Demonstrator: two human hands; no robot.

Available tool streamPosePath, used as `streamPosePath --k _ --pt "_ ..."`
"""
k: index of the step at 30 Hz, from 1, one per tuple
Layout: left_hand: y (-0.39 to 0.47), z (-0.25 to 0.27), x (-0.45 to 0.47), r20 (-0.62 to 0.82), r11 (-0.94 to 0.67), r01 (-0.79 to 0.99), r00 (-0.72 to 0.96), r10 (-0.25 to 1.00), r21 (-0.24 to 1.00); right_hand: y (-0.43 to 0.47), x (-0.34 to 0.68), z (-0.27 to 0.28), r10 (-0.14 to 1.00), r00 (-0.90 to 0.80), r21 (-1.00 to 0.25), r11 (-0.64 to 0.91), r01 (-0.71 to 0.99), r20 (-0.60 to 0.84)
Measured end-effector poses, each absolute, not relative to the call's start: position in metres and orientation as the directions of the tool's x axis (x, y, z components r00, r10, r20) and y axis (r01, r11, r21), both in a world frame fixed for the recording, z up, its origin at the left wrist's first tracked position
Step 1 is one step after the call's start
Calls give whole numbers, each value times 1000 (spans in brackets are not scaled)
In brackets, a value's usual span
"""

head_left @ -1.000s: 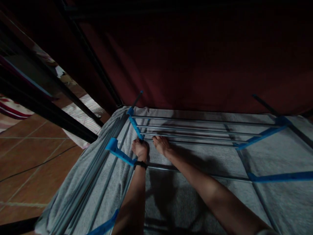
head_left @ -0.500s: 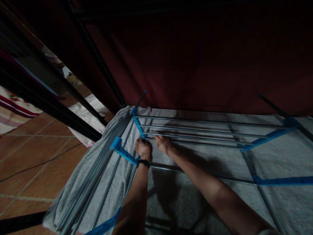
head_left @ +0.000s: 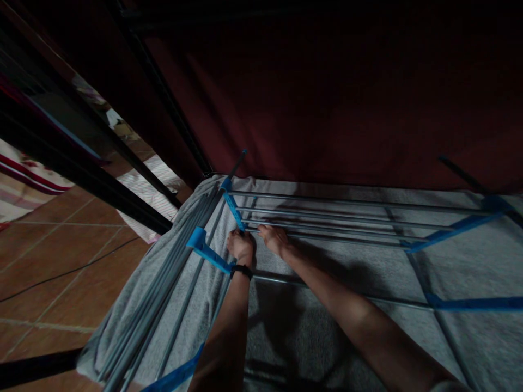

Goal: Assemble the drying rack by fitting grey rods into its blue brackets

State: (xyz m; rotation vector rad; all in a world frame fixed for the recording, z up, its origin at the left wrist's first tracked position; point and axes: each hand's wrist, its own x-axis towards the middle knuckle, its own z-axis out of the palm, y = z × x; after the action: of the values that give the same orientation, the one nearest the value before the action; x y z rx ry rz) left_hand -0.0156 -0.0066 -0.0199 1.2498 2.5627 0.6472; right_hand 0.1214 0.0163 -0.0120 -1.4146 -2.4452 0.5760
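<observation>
A rack of grey metal rods (head_left: 351, 218) joined by blue plastic brackets lies across a grey blanket. My left hand (head_left: 240, 245), with a black band at its wrist, is closed round the lower end of the left blue bracket (head_left: 233, 208). Beside it, my right hand (head_left: 273, 238) pinches the left end of the nearest rod (head_left: 347, 238), close to where it meets that bracket. Just left of my left wrist sits another blue bracket (head_left: 210, 256). On the right, a blue bracket (head_left: 453, 231) carries the far ends of the rods. The fingertips of my left hand are partly hidden.
Several loose grey rods (head_left: 163, 288) lie bundled along the left edge of the grey blanket (head_left: 482, 261). Black frame posts (head_left: 93, 179) cross the left side. A dark red panel (head_left: 327, 109) stands behind. Brown floor tiles (head_left: 53, 272) with a thin cable lie to the left.
The view has shifted slightly, so everything appears a little to the right. Both hands keep the same hold at the left bracket and rod end.
</observation>
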Motion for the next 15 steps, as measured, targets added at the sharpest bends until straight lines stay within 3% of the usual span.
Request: streamPosePath --k 15 --pt "-7 -16 -10 8 558 689 -633 774 463 17 121 -17 856 -514 -432 488 759 63"
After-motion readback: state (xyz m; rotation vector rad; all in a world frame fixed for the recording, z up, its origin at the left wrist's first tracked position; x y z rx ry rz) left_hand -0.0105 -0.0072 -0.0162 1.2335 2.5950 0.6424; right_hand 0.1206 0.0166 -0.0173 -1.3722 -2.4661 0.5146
